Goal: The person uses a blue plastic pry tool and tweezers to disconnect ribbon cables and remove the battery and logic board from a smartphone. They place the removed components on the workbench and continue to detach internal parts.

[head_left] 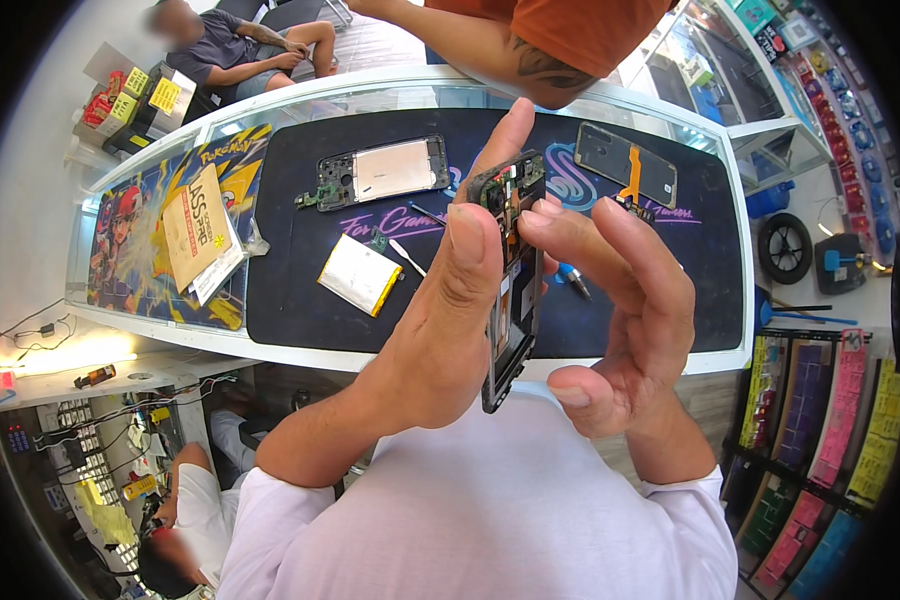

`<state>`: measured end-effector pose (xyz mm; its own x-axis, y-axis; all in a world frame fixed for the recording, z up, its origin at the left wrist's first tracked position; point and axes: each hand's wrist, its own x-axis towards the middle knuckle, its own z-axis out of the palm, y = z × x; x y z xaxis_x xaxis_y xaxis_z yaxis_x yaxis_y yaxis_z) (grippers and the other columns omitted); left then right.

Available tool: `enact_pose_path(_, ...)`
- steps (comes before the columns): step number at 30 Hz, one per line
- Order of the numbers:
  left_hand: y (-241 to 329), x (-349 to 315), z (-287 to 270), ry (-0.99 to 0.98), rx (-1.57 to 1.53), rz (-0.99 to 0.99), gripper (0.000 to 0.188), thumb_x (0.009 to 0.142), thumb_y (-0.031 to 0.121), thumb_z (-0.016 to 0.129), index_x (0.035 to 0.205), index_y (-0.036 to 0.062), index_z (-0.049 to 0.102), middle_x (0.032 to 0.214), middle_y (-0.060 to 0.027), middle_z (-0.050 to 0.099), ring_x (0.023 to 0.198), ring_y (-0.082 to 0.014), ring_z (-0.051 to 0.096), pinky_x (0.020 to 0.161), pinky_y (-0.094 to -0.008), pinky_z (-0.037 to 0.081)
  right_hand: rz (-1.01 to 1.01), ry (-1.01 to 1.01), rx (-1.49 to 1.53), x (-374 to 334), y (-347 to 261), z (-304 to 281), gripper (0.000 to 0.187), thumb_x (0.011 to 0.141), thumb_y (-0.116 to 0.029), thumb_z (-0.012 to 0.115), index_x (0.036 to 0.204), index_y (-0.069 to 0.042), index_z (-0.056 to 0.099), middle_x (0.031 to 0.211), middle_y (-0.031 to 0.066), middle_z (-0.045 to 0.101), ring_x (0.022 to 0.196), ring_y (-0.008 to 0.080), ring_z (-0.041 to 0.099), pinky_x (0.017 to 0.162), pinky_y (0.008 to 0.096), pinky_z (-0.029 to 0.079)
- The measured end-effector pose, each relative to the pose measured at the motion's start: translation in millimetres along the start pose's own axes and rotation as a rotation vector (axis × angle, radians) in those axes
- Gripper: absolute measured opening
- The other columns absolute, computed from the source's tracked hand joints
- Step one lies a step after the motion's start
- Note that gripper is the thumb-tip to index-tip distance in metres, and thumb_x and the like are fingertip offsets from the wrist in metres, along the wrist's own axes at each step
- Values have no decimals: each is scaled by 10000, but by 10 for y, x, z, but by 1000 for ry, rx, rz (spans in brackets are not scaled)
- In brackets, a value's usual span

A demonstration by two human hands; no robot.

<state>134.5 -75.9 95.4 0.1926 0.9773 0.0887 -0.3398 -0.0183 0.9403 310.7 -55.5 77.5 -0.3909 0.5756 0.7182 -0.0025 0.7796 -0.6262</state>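
Note:
My left hand (445, 320) grips an opened black phone frame (510, 290), held edge-on and upright close to my face, its circuit board showing at the top. My right hand (625, 320) touches the frame's right side with its fingertips, thumb curled underneath. Below them on the black mat (300, 300) lie a disassembled phone body with a bare metal plate (380, 172), a silver battery with a yellow edge (360, 273), a dark back cover with an orange flex cable (627, 165), and a thin white pry tool (407, 257).
A glass counter (370, 90) carries the mat and a colourful cartoon mat (135, 240) with packaged screen protectors (198, 228). A person in orange leans on the far edge (530, 45); another sits at the back left (240, 50). Accessory racks (830, 440) stand at right.

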Motion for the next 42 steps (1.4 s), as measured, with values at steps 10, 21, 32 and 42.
enact_pose_path(10,-37,-12,-82,-36,-16,4,1042,1013,815,361,1742,105,136,1347,-66,641,1205,-144,650,1056,-334,549,-85,-131,-280,166,-33,-86,999,922,-614,796,1539,74,418,1241,264,738,1173,370,722,1063,478,545)
enact_pose_path(21,47,1,-24,-24,-51,-36,974,1056,779,317,1730,87,195,1350,-91,639,1213,-144,642,1056,-321,542,-178,-140,-320,256,-77,-60,1031,781,-603,926,1459,81,559,1260,244,732,1125,346,714,824,391,621)
enact_pose_path(32,76,17,6,68,-169,-30,1008,1046,810,306,1715,58,239,1239,-54,671,1076,-131,661,918,-301,572,67,-181,-125,173,-113,-72,1127,791,-631,902,1551,69,452,1371,258,696,1297,360,677,1076,447,543)
enact_pose_path(42,32,17,-24,53,-218,23,1004,1047,810,303,1710,58,247,1291,-78,665,1132,-159,666,996,-319,566,-9,-135,-148,154,-41,26,1217,779,-601,924,1616,62,340,1431,260,665,1341,356,650,1165,454,459)
